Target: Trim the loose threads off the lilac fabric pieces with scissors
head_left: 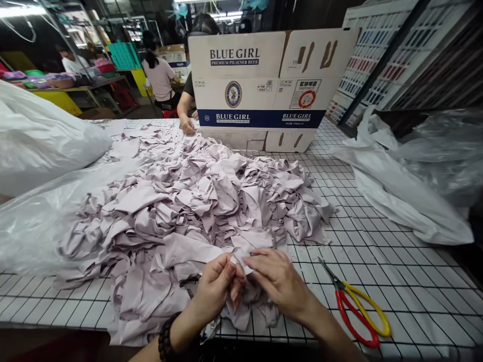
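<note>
I can't see much of the cloth strip (246,261) itself. My fingers cover its top and the rest runs down behind both hands into the heap, so where it ends is hard to tell. My forearms are cut off at the bottom edge.

The left hand (217,289) and the right hand (279,281) meet fingertip to fingertip, each pinching the strip. It sits between them, over the near edge of the bench (377,241). It looks like thin, pale lilac fabric, creased, possibly with a small white tag at the pinch.

Beyond the hands spreads the pile of scraps (196,201) in the same colour. Just right of the right hand lie scissors (358,306) with red and yellow handles, untouched. Far beyond the pile stands a cardboard box (264,85), with a co-worker's hand (187,125) beside it.
</note>
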Available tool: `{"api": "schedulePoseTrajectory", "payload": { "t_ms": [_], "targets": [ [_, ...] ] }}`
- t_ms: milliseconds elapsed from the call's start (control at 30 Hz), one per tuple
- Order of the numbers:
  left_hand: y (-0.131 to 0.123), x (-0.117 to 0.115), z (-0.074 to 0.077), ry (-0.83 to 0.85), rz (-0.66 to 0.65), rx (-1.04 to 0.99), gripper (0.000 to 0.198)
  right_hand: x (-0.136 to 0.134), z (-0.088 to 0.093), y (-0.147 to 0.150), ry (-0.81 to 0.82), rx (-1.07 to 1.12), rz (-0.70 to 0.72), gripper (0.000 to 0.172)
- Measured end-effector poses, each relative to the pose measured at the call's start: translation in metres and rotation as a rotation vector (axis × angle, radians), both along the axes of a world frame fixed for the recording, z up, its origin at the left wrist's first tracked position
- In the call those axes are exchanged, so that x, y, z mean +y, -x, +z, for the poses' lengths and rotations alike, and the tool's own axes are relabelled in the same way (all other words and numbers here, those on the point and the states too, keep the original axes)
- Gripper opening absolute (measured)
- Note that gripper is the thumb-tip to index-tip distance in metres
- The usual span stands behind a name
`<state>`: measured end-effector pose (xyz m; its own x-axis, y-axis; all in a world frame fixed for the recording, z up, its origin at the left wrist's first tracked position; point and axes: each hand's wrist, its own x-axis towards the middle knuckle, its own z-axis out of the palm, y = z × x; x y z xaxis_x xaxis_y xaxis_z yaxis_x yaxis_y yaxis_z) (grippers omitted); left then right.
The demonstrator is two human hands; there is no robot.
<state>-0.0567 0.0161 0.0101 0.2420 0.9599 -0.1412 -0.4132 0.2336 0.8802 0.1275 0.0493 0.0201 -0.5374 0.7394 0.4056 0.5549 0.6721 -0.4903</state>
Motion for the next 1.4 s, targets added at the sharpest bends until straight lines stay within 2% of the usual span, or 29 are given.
{"api": "schedulePoseTrajectory", "payload": {
  "t_ms": [33, 67, 133, 167, 233, 267, 367, 500, 733, 900, 967, 1067, 1167, 1267, 1400],
  "targets": [
    [0.000, 0.000, -0.002, 0.009, 0.014, 0.005, 0.043, -0.004, 0.001, -0.022, 0.079, -0.030, -0.094, 0.028],
    [0.000, 0.000, -0.003, 0.011, 0.038, 0.036, 0.044, -0.009, 0.000, -0.046, 0.250, -0.073, -0.261, 0.030],
    [0.001, 0.001, -0.003, -0.003, 0.064, 0.134, 0.045, -0.021, -0.006, -0.096, 0.541, -0.171, -0.731, 0.032],
    [0.001, 0.002, -0.002, -0.020, 0.056, 0.187, 0.045, -0.028, -0.010, -0.118, 0.584, -0.212, -0.855, 0.031],
    [0.001, 0.005, 0.002, -0.066, 0.017, 0.294, 0.044, -0.040, -0.022, -0.151, 0.646, -0.249, -0.979, 0.027],
    [0.001, 0.006, 0.004, -0.094, -0.007, 0.345, 0.043, -0.045, -0.028, -0.160, 0.664, -0.252, -0.993, 0.023],
    [0.001, 0.007, 0.011, -0.181, -0.058, 0.485, 0.041, -0.052, -0.040, -0.169, 0.706, -0.233, -0.987, 0.014],
    [0.006, 0.008, 0.014, -0.273, -0.075, 0.603, 0.045, -0.050, -0.041, -0.166, 0.757, -0.211, -0.958, 0.015],
    [0.012, 0.008, 0.015, -0.291, -0.127, 0.662, 0.041, -0.054, -0.025, -0.162, 0.799, -0.173, -0.917, 0.019],
    [0.010, 0.008, 0.011, -0.254, -0.165, 0.580, 0.036, -0.050, 0.003, -0.123, 0.688, -0.114, -0.870, 0.026],
    [0.008, 0.008, 0.009, -0.248, -0.166, 0.558, 0.036, -0.045, 0.017, -0.097, 0.568, -0.090, -0.796, 0.024],
    [0.007, 0.007, 0.008, -0.247, -0.153, 0.537, 0.036, -0.035, 0.032, -0.058, 0.416, -0.066, -0.607, 0.022],
    [0.007, 0.005, 0.006, -0.256, -0.147, 0.511, 0.038, -0.028, 0.042, -0.031, 0.433, -0.023, -0.403, 0.026],
    [0.010, 0.003, 0.005, -0.257, -0.133, 0.484, 0.039, -0.023, 0.048, -0.020, 0.490, -0.008, -0.270, 0.027],
    [0.015, 0.004, 0.005, -0.259, -0.118, 0.447, 0.041, -0.020, 0.049, -0.018, 0.455, -0.080, -0.213, 0.032]
  ]
}}
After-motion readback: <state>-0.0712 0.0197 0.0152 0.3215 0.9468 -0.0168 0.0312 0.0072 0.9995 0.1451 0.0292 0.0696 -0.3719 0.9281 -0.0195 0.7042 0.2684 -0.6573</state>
